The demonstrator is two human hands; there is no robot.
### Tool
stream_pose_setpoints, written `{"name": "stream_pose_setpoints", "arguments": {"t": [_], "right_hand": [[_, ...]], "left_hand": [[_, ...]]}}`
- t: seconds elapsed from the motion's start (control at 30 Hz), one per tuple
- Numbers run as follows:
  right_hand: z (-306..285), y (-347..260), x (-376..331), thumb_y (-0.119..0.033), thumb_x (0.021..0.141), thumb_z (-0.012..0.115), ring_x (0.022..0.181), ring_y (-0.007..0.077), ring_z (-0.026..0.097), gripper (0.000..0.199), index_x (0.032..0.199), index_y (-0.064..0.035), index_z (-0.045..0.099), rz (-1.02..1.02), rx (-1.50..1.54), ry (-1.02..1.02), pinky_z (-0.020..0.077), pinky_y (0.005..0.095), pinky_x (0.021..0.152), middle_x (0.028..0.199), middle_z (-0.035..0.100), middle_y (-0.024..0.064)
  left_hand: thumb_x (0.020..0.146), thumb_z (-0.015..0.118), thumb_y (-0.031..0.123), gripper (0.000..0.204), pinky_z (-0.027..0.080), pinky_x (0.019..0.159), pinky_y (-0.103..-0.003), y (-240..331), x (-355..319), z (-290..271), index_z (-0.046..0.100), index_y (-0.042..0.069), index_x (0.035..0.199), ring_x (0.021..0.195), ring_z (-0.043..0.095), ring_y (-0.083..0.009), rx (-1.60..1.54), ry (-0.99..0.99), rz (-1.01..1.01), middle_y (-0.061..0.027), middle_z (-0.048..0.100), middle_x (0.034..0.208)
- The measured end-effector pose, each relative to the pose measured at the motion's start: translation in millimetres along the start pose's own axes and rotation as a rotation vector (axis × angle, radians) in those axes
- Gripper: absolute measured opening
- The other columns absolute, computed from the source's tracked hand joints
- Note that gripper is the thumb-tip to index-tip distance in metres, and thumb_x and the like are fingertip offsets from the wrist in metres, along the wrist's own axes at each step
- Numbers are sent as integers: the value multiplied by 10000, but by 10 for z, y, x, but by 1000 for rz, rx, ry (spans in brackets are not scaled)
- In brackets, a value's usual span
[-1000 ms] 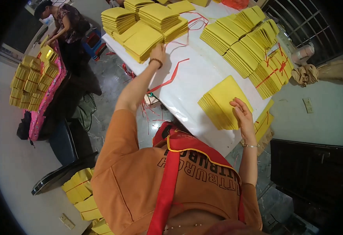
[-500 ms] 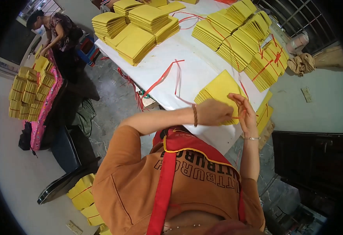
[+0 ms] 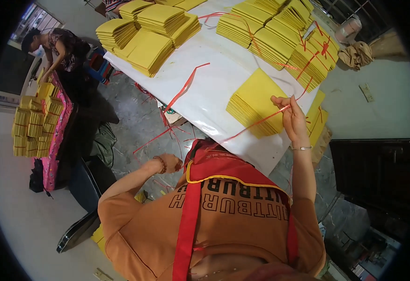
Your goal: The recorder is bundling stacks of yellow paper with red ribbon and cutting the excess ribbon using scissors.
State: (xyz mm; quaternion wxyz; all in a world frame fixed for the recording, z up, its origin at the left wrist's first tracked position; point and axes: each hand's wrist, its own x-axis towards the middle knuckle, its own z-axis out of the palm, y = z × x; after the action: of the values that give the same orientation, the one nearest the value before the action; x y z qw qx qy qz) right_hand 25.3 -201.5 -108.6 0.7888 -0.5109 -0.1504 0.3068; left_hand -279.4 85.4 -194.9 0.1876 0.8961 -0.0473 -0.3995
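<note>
A bundle of folded yellow paper pieces [image 3: 256,96] lies on the white-covered table before me. My right hand [image 3: 293,117], a bangle on its wrist, is at the bundle's right edge, pinching a thin red plastic ribbon [image 3: 261,124] between its fingers. From there the ribbon runs taut down to the left, across the near side of the bundle and past the table edge. It lines up with my left hand [image 3: 170,163], drawn back beside my waist in a closed grip. The exact hold of the left fingers is partly hidden.
Stacks of yellow folded pieces stand at the table's far left [image 3: 144,44] and far right [image 3: 270,35], some tied in red. Loose red ribbon [image 3: 186,89] hangs over the left edge. A black chair [image 3: 90,182] is at left; a person [image 3: 57,49] bends by more bundles.
My left hand has moved from over the bundle back left to my waist, drawing the ribbon straight. The right hand stays by the bundle. The view has shifted slightly.
</note>
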Motion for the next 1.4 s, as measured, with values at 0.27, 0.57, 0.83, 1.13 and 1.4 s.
{"name": "stream_pose_setpoints", "arguments": {"t": [0.27, 0.57, 0.83, 1.13, 1.4], "right_hand": [[96, 3, -27, -337, 949, 306, 1066, 211, 474, 445, 1006, 20, 565, -15, -68, -5, 298, 353, 977, 1068, 568, 132], [391, -125, -106, -319, 959, 262, 1160, 195, 401, 465, 1195, 42, 438, 3, -63, 12, 268, 316, 1010, 1216, 468, 120], [67, -68, 8, -290, 962, 260, 1148, 236, 422, 425, 1060, 57, 485, -56, 48, -38, 271, 366, 1020, 1114, 505, 138], [143, -59, -78, -295, 945, 321, 1043, 186, 483, 404, 1004, 18, 569, 27, -175, 35, 313, 324, 962, 1035, 569, 105], [220, -59, -80, -324, 930, 358, 1031, 179, 483, 414, 1011, 16, 580, 39, -322, 22, 318, 318, 949, 1047, 570, 97]], "left_hand": [[731, 566, 61, 580, 384, 856, -388, 1396, 486, -1503, 341, -16, 1260, 1005, 464, -361, -450, 1075, 675, -198, 500, 1094], [764, 594, 77, 604, 433, 674, -327, 1982, 1117, -1802, 302, -2, 1286, 748, 554, -217, -332, 1398, 592, -102, 592, 831], [872, 474, 82, 437, 292, 482, -155, 1451, 331, -1721, 352, 75, 1291, 544, 393, -14, -1211, 467, 607, 16, 510, 636], [829, 466, 0, 270, 379, 552, -193, 206, 68, -461, 552, 49, 1080, 674, 509, -60, -1308, -22, 207, 4, 580, 785], [864, 495, 123, 242, 431, 680, -236, 1273, 628, -1235, 520, 15, 1079, 794, 495, -95, -1363, 256, 664, -39, 526, 823]]}}
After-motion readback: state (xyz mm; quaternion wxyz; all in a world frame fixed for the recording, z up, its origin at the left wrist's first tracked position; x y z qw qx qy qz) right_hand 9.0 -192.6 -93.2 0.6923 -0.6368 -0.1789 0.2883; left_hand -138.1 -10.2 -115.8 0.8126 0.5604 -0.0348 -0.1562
